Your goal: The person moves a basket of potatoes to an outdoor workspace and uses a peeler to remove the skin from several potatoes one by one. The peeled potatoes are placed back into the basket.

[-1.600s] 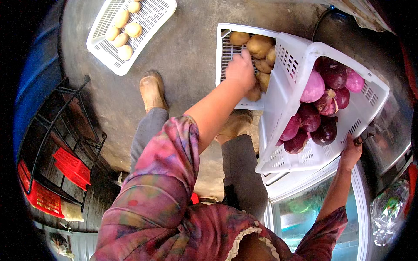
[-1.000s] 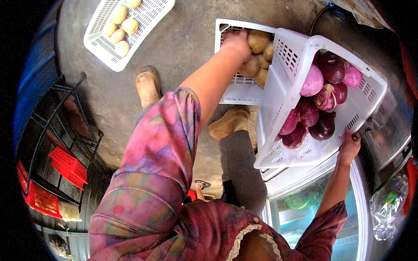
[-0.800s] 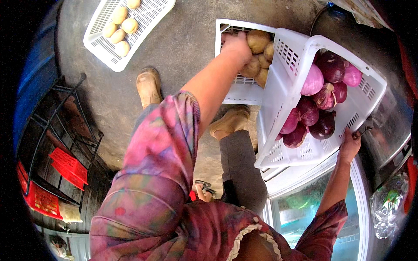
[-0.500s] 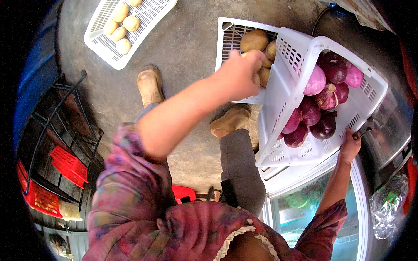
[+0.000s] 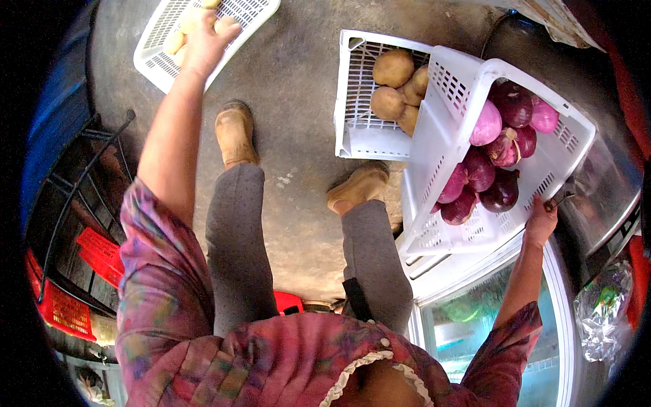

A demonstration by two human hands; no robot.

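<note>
My left hand reaches down into a white perforated basket at the far left, fingers curled round a potato that they mostly hide. Other pale potatoes lie beside and under it. On the right, my right hand grips the lower right edge of a tilted white basket. Purple onions are heaped inside that one. Just left of it, partly covered by its side, a white crate contains several potatoes.
Beneath the onion basket is a white-framed glass-topped cabinet. A black metal rack and red baskets stand at the left. My two shoes rest on the concrete floor. A clear plastic bag lies far right.
My left hand has swung from the potato crate to the basket at the far left. More potatoes in the crate are now uncovered. My right hand keeps its grip on the onion basket.
</note>
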